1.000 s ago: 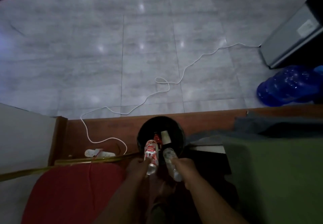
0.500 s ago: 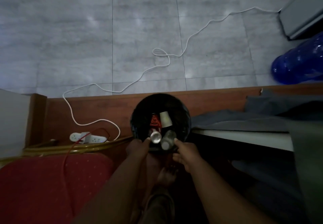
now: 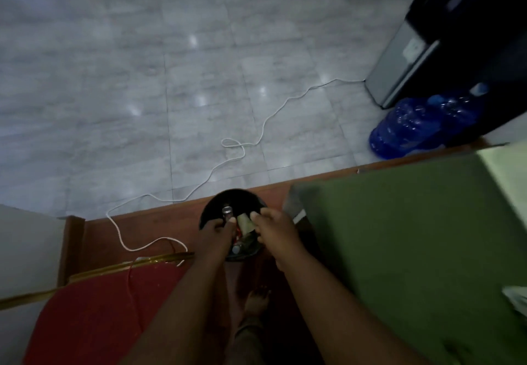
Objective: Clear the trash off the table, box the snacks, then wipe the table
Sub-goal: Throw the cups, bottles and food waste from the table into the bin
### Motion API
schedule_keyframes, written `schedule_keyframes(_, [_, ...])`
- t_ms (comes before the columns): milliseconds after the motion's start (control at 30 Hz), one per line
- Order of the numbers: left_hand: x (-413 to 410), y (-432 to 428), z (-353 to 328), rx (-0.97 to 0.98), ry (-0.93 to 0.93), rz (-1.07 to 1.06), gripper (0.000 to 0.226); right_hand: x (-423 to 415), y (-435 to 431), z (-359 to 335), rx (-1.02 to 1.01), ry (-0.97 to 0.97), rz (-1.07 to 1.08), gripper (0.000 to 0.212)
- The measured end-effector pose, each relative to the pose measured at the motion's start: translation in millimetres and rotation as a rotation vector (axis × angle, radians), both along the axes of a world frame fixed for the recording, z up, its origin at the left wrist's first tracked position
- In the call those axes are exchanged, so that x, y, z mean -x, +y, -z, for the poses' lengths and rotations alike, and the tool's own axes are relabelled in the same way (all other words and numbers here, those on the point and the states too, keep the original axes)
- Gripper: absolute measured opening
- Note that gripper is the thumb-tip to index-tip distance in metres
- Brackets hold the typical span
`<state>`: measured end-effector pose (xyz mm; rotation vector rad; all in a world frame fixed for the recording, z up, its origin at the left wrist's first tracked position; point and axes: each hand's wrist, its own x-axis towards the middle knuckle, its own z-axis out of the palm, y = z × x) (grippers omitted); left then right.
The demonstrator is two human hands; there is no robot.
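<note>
Nearest you, your bare foot (image 3: 256, 299) is standing between the red upholstered chair seat (image 3: 94, 316) on your left and the green cloth-covered table (image 3: 413, 236) on your right. Just beyond it, both of your hands are hovering over the mouth of the round black trash bin (image 3: 228, 196), which is sitting on the brown wooden step (image 3: 159, 222). Your left hand (image 3: 215, 232) is curling its fingers round a small clear plastic bottle (image 3: 227, 211), whose pale cap is poking out past your fingers above the bin's opening. Your right hand (image 3: 275, 229) is bending its fingers beside a pale crumpled piece (image 3: 244, 222). In this dim light I cannot tell whether it is pinching that piece or merely sitting next to it. What looks like another clear bottle (image 3: 237, 247) is lying inside the bin below. The bottle you are holding is probably empty, so it is likely weighing almost nothing. Its thin walls are probably giving under pressure, and its smooth skin may be slipping a little. You are best gripping it round the middle or the stiffer neck, and loosening your fingers only while it is over the opening. Farther out, a white cable (image 3: 265, 125) is snaking across the grey tiled floor (image 3: 114, 93) toward blue water jugs (image 3: 410, 128).
</note>
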<state>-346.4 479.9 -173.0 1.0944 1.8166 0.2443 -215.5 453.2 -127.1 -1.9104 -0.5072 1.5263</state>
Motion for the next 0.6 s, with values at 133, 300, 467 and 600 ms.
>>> schedule_keyframes(133, [-41, -27, -103, -0.236, -0.045, 0.108, 0.043, -42, -49, -107, -0.192, -0.121, 0.066, 0.048])
schedule_keyframes(300, [-128, -78, -193, -0.406, -0.128, 0.304, 0.040, -128, -147, -186, -0.265, -0.380, 0.220, 0.045])
schedule_keyframes(467, [-237, -161, -217, -0.381, -0.246, 0.634, 0.046, -217, -289, -214, -0.152, -0.533, 0.523, 0.046])
schedule_keyframes(600, [-299, -236, -219, -0.340, -0.270, 0.849, 0.044, -256, -401, -220, -0.051, -0.624, 0.720, 0.039])
